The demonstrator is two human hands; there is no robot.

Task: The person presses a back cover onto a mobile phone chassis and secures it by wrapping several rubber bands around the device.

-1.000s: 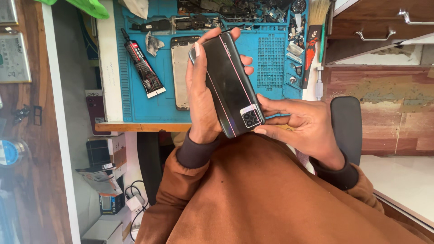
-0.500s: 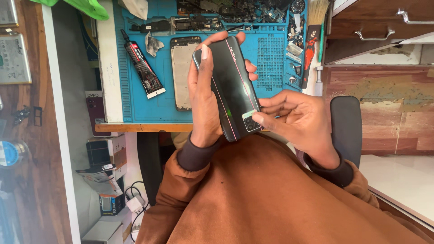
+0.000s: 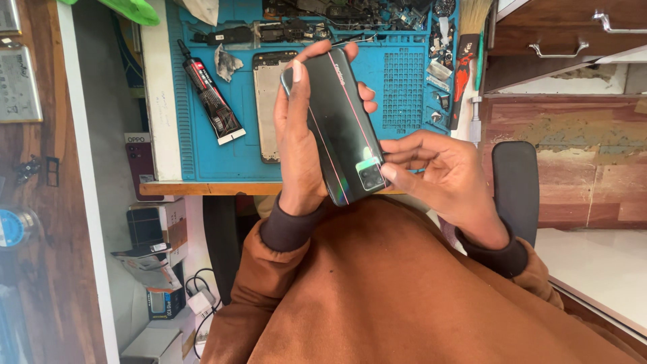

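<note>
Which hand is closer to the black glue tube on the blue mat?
Left. The left hand grips the phone a short way to the right of the glue tube. The right hand touches the phone's camera end, on the far side of the phone from the tube.

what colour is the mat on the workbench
Blue; the mat shows best in the head view, beyond the held phone.
</note>
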